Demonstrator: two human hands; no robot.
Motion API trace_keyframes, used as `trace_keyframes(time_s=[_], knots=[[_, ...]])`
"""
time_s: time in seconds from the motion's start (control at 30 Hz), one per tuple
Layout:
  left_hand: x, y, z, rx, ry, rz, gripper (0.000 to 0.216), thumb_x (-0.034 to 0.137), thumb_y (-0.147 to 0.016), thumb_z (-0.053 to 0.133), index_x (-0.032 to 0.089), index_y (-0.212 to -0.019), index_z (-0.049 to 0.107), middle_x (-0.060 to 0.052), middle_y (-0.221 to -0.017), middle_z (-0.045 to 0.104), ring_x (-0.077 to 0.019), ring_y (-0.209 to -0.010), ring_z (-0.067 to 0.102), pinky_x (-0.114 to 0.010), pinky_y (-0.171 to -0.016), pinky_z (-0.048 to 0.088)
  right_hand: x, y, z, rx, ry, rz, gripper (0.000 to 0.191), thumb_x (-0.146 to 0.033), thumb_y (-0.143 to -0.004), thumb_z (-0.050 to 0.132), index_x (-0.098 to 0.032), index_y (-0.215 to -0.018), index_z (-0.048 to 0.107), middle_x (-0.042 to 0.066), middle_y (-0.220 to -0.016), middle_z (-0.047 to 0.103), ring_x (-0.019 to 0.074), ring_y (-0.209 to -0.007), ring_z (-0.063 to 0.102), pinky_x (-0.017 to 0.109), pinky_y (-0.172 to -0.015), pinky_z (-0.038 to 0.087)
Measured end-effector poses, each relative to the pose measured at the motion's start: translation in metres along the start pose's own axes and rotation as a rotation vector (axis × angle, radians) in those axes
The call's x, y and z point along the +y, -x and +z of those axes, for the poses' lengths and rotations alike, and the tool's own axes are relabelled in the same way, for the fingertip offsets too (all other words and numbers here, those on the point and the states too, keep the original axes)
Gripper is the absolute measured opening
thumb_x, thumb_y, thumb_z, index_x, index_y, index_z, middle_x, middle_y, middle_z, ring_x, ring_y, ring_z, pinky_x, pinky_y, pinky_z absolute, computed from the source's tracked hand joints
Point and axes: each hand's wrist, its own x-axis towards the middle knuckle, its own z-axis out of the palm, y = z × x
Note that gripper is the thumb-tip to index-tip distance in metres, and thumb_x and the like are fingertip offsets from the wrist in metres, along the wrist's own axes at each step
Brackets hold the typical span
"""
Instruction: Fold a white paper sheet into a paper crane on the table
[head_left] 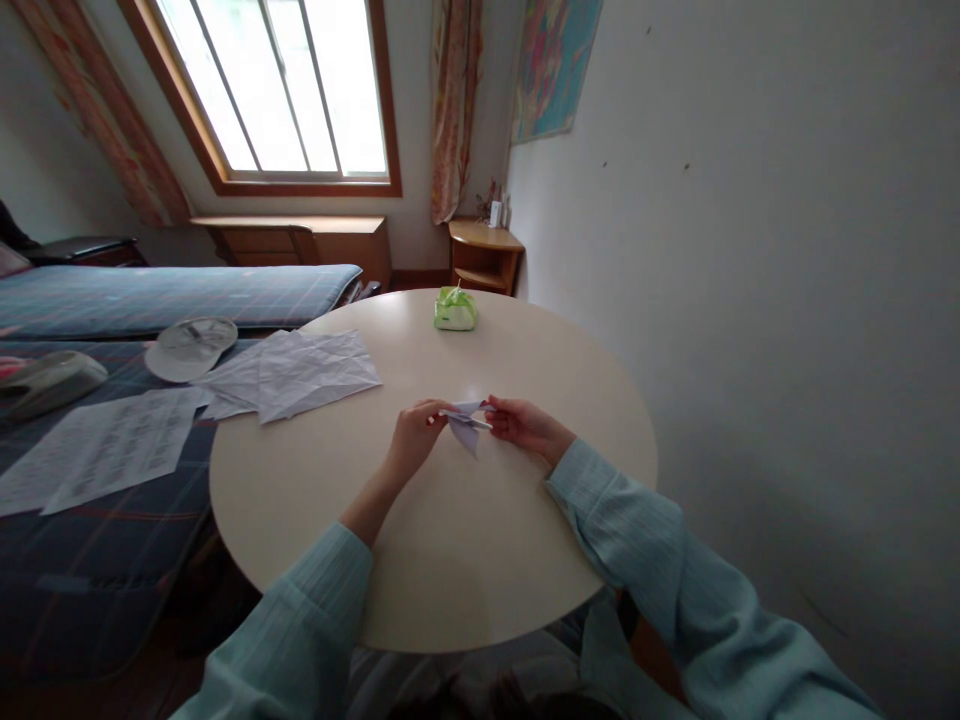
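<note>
Between my two hands, above the middle of the round table (420, 540), is a small piece of folded white paper (466, 432). One pointed flap of it hangs downward. My left hand (417, 430) pinches the paper's left end with thumb and fingers. At the opposite end, my right hand (525, 424) grips it, its fingers curled round the edge. The exact folds are too small to make out.
A green tissue pack (455, 309) stands at the table's far side. Creased white sheets (315, 372) lie over its left edge. On the plaid bed beside it are a white cap (180, 352) and printed sheets (127, 440). A wall (795, 330) rises on the right.
</note>
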Motion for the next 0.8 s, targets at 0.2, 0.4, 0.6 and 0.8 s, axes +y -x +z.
trace_keyframes(time_s=[0.2, 0.4, 0.6, 0.8], knots=[[-0.003, -0.0033, 0.0041, -0.099, 0.057, -0.173, 0.019, 0.016, -0.07, 0.054, 0.018, -0.081, 0.069, -0.001, -0.067, 0.067, -0.0098, -0.055, 0.053, -0.019, -0.054, 0.04, 0.0011, 0.0002, 0.0028, 0.055, 0.171, -0.217, 0.014, -0.022, -0.074, 0.055, -0.014, -0.067, 0.063, 0.001, -0.057, 0.062, 0.0072, -0.053, 0.055, 0.018, -0.055, 0.041], [-0.0053, -0.0028, 0.0081, -0.174, 0.09, -0.209, 0.018, 0.021, -0.069, 0.056, 0.017, -0.08, 0.069, -0.001, -0.064, 0.065, -0.0097, -0.053, 0.052, -0.019, -0.053, 0.039, 0.0034, -0.0017, 0.0035, 0.138, 0.363, -0.407, 0.008, -0.02, -0.061, 0.06, -0.016, -0.067, 0.064, -0.001, -0.066, 0.061, 0.0092, -0.063, 0.054, 0.02, -0.058, 0.037], [-0.0043, -0.002, 0.0103, -0.14, 0.106, -0.208, 0.011, 0.026, -0.068, 0.057, 0.016, -0.071, 0.057, 0.0, -0.065, 0.063, -0.0101, -0.056, 0.054, -0.02, -0.052, 0.04, 0.003, 0.001, 0.0054, 0.127, 0.317, -0.437, 0.015, -0.024, -0.061, 0.056, -0.018, -0.073, 0.063, 0.0, -0.077, 0.063, 0.0126, -0.071, 0.056, 0.026, -0.069, 0.04], [-0.0042, -0.0027, 0.0089, -0.092, 0.083, -0.254, 0.013, 0.026, -0.066, 0.058, 0.017, -0.067, 0.048, 0.002, -0.064, 0.059, -0.01, -0.056, 0.054, -0.02, -0.052, 0.041, 0.0029, 0.0017, 0.0065, 0.05, 0.343, -0.464, 0.015, -0.023, -0.061, 0.055, -0.018, -0.072, 0.064, 0.001, -0.077, 0.065, 0.013, -0.074, 0.056, 0.027, -0.072, 0.04]])
